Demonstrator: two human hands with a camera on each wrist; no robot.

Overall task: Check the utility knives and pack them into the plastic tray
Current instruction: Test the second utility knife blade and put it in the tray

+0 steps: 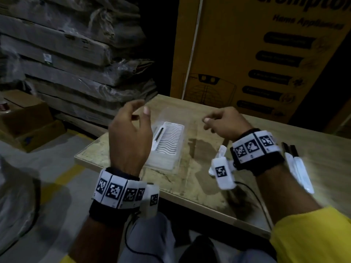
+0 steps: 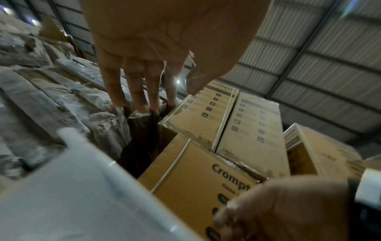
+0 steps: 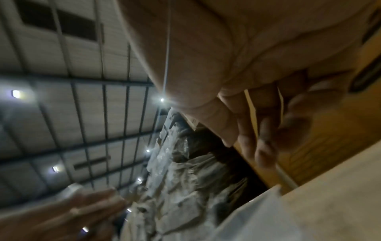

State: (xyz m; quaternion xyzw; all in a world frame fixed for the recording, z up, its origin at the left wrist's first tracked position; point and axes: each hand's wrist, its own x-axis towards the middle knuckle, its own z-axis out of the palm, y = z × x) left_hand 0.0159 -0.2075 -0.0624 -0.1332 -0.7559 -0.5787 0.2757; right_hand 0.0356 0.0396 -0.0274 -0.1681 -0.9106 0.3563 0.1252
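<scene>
A clear plastic tray (image 1: 171,160) with a white ridged insert lies on the wooden table (image 1: 209,186). One utility knife (image 1: 158,136), its black toothed strip showing, sits in the insert's leftmost slot. Two or three white utility knives (image 1: 296,166) with black tips lie on the table to the right, past my right wrist. My left hand (image 1: 139,111) hovers above the tray's left side with relaxed fingers and holds nothing; its fingers (image 2: 144,91) point out nearly straight. My right hand (image 1: 209,122) hangs over the table right of the tray, its fingers (image 3: 257,138) loosely curled and empty.
A tall yellow carton (image 1: 256,54) stands against the table's far edge. Plastic-wrapped flat stacks (image 1: 66,54) fill the left background, with brown boxes (image 1: 24,118) on the floor below. The table's near-left corner (image 1: 77,158) juts out beside my left forearm. A cable (image 1: 258,198) trails from my right wrist.
</scene>
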